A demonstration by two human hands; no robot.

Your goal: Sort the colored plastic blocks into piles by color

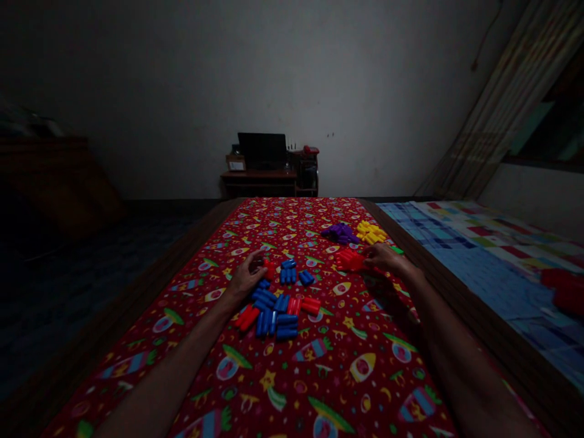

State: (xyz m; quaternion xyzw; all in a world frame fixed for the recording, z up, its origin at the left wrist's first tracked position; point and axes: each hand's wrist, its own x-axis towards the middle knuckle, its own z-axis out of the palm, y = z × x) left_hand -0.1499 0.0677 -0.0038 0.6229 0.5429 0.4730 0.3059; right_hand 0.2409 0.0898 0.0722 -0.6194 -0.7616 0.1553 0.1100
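Observation:
A mixed heap of blue and red plastic pieces (274, 307) lies in the middle of the red patterned cloth (319, 377). My left hand (246, 277) rests at the heap's far left edge, fingers curled around a red piece (269, 269). My right hand (385, 257) reaches to the right, its fingers closed at the edge of a pile of red pieces (349, 260). Behind that lie a purple pile (340, 232) and a yellow pile (370, 232). A few blue pieces (288, 272) sit apart between my hands.
The cloth covers a long wooden table (456, 286). To the right lies a checked blue bedspread (493, 255) with a red object (568, 289) on it. At the far wall stands a low desk with a dark monitor (262, 151). A curtain (502, 103) hangs at right. The room is dim.

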